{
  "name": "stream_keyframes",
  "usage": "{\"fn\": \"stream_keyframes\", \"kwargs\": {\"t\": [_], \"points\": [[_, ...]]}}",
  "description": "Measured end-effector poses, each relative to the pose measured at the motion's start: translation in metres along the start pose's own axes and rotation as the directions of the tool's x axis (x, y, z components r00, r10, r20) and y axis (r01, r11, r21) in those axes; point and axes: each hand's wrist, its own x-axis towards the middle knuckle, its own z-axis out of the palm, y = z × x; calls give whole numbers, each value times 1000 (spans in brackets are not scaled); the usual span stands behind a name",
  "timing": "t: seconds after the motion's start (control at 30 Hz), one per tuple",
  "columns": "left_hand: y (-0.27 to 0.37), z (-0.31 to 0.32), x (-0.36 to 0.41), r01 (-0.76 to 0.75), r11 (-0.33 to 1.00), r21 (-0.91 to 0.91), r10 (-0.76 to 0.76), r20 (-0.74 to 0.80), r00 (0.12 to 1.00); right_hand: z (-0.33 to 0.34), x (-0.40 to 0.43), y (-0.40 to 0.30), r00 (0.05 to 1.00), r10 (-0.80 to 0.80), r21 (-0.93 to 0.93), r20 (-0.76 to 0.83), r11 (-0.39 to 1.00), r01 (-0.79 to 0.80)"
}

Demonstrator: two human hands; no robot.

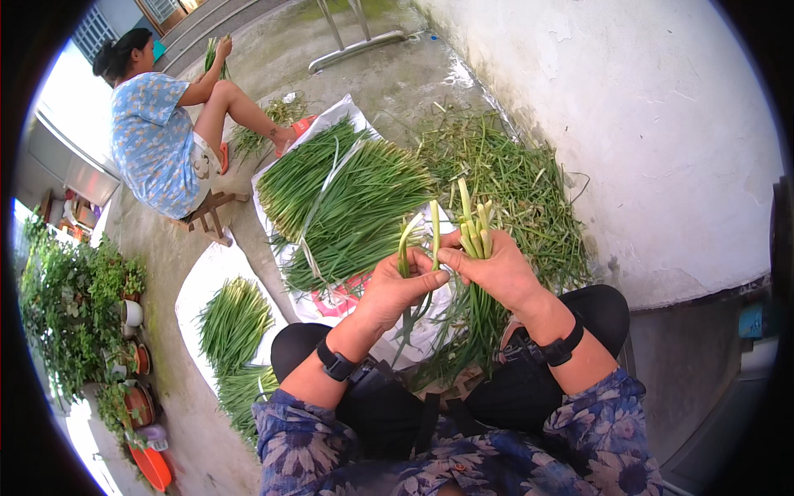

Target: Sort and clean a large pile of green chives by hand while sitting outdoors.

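Observation:
My right hand (496, 270) is closed around a bunch of green stalks with pale cut-looking ends (476, 235) pointing up, and its leaves hang down over my lap. Beside it, my left hand (403, 285) holds a few loose green stalks (404, 248). One more upright stalk (435, 229) stands between the fingertips of both hands. Beyond my hands, a large pile of long green stalks (353, 198) lies on a white woven sheet (263, 214), with a pale strap (329, 180) across it.
Loose leaf trimmings (508, 173) are heaped by the white wall (651, 124). Smaller bundles (236, 316) lie on another white sheet (192, 297). A co-worker (155, 136) sits on a wooden stool (214, 214), holding stalks. Potted plants (74, 310) and an orange basin (151, 468) stand at left.

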Motion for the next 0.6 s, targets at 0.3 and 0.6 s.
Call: {"fn": "stream_keyframes", "kwargs": {"t": [0.3,0.6], "points": [[11,-1,-4,132,970,-205,-104,141,985,-1,-1,-1,993,33,236,114,970,-60],[0,1,0,-19,995,96,21,-27,999,2,-1,3,995,-50,-110,-87,993,40]]}}
